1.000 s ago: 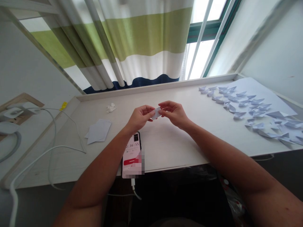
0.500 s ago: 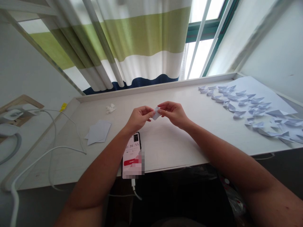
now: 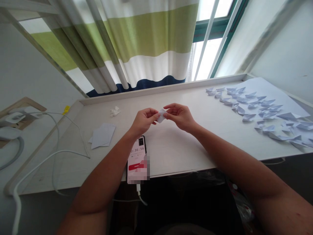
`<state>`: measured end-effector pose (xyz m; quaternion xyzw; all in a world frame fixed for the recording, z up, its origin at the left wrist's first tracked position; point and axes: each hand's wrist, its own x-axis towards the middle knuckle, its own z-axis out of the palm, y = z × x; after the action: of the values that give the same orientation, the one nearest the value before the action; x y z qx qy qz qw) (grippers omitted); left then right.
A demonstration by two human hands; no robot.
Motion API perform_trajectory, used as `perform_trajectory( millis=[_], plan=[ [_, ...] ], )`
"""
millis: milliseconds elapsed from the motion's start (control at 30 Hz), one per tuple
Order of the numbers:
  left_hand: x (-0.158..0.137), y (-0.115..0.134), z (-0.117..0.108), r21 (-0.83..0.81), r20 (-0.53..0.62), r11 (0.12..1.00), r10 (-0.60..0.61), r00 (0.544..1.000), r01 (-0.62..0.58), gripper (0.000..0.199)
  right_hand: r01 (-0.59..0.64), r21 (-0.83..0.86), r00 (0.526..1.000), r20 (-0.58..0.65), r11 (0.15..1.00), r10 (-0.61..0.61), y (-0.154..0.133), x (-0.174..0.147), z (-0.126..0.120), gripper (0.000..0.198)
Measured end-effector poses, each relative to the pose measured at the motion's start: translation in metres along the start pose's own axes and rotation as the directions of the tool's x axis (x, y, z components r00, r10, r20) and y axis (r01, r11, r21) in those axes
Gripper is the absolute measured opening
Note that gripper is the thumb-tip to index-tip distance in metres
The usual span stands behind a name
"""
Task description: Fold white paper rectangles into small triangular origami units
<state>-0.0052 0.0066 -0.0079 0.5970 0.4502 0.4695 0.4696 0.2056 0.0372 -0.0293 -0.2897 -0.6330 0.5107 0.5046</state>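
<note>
Left hand (image 3: 143, 120): fingertips pinched on one end of the small folded paper piece (image 3: 161, 115). Right hand (image 3: 179, 116): fingertips pinched on the other end. The piece is held above the table (image 3: 171, 147), beyond the phone (image 3: 137, 159). Likely very light, thin, easily creased; best gripped at its edges. Flat paper sheets (image 3: 102, 135) lie left of the phone; folded paper shapes (image 3: 254, 109) well to its right.

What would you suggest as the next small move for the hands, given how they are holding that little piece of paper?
Probably pressing the fold flat between the fingertips. The left hand and right hand pinch the small paper piece from opposite sides above the table, and it looks only partly creased. The folded paper pieces at the right show sharper points.
</note>
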Motion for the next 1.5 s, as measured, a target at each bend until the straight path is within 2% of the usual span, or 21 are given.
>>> perform_trajectory(
  millis=[233,500,667,800,933,1133,1233,1367,1500],
  plan=[
    [-0.0008,-0.0001,0.0004,0.004,0.013,1.000,-0.002,1.000,0.002,0.038,0.004,0.003,1.000,-0.001,1.000,-0.004,-0.0004,0.0010,-0.0002,0.057],
    [0.0017,-0.0041,0.0022,-0.005,-0.002,0.999,0.032,0.999,-0.032,0.043,-0.004,-0.109,1.000,0.020,0.994,0.006,0.0051,0.0004,0.0008,0.053],
    [0.0025,-0.0052,0.0012,0.068,-0.101,0.996,0.064,0.993,-0.057,0.051,0.004,-0.102,0.999,-0.053,0.995,-0.010,0.0039,0.0012,-0.0002,0.050],
    [0.0008,-0.0052,0.0017,0.206,-0.092,0.972,0.137,0.986,-0.116,0.038,0.011,-0.113,0.997,-0.072,0.994,-0.019,0.0011,0.0015,-0.0007,0.042],
    [-0.0018,-0.0046,0.0047,0.240,-0.032,0.961,0.148,0.988,-0.136,0.031,-0.032,-0.130,0.999,-0.041,0.991,0.027,0.0004,0.0008,0.0007,0.042],
    [-0.0034,0.0006,0.0056,0.328,-0.210,0.932,0.232,0.950,-0.155,0.027,-0.028,-0.044,0.996,-0.087,0.999,0.024,-0.0022,0.0001,0.0035,0.050],
    [-0.0038,0.0021,0.0055,0.349,-0.181,0.921,0.246,0.952,-0.171,0.023,-0.044,0.004,0.997,-0.070,0.999,0.044,-0.0025,0.0000,0.0044,0.053],
    [-0.0041,0.0000,0.0069,0.249,-0.099,0.953,0.201,0.975,-0.171,0.029,-0.049,0.010,0.998,-0.048,0.999,0.049,-0.0014,-0.0004,0.0037,0.053],
    [-0.0038,-0.0022,0.0065,0.191,-0.071,0.970,0.167,0.983,-0.151,0.028,-0.046,-0.027,0.999,0.007,0.999,0.046,-0.0010,-0.0014,0.0019,0.051]
  ],
)
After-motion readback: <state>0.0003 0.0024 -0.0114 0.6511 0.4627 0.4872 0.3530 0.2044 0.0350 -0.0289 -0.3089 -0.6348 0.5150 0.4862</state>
